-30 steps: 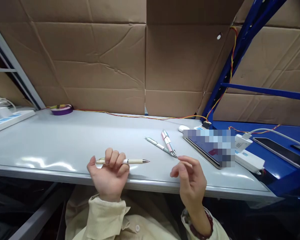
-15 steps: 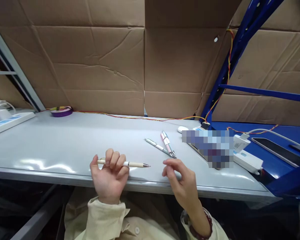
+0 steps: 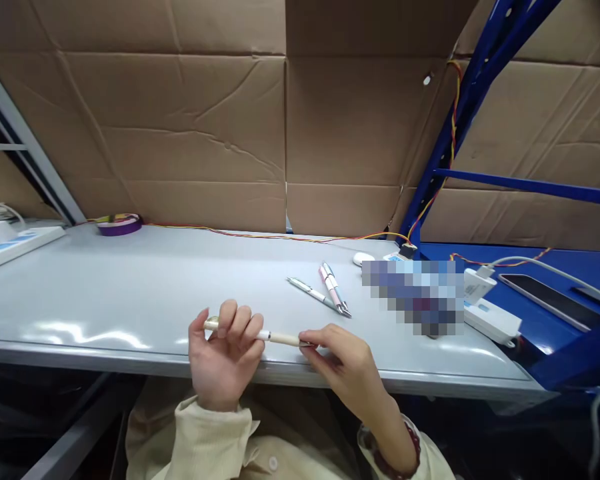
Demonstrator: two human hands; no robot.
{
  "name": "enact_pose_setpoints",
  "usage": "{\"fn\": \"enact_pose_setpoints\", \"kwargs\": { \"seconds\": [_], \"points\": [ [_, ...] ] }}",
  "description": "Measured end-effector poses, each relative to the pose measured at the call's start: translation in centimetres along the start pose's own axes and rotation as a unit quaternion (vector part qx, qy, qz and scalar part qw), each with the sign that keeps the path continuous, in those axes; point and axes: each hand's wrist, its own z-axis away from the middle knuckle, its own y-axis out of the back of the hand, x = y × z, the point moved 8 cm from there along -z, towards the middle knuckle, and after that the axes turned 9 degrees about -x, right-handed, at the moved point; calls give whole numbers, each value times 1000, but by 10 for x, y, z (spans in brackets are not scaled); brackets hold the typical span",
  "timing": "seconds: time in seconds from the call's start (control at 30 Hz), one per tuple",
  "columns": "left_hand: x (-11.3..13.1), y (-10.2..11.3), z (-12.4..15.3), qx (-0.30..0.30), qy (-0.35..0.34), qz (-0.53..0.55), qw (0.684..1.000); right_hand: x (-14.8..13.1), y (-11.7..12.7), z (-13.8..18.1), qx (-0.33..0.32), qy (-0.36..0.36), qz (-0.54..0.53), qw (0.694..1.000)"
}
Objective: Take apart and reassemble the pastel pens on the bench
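Fingers [image 3: 242,324] of my left hand [image 3: 226,363] curl round a cream pen [image 3: 283,339]; my right hand [image 3: 353,363] seems to pinch its end. 3 pens [image 3: 331,285] lie on the grey bench [image 3: 155,280], cardboard [image 3: 180,153] behind.

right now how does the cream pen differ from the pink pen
The cream pen is held by left hand and right hand; the pink pen lies on the table. The cream pen is apart; the pink pen is beside a blue pen. Both are slim and partly white.
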Motion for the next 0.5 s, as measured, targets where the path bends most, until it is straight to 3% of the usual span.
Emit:
{"fn": "enact_pose_setpoints", "kwargs": {
  "seconds": [0.13,0.27,0.33,0.5],
  "points": [
    [1,1,-1,14,-7,-30,999,2,23,5,73,6,-30,997],
    [5,11,-1,65,-32,-34,997,29,73,23,244,-105,12,964],
    [5,13,-1,69,-30,-33,997,41,90,28,287,-157,48,944],
    [4,13,-1,66,-21,-42,997,51,87,10,212,-202,123,948]
  ]
}}
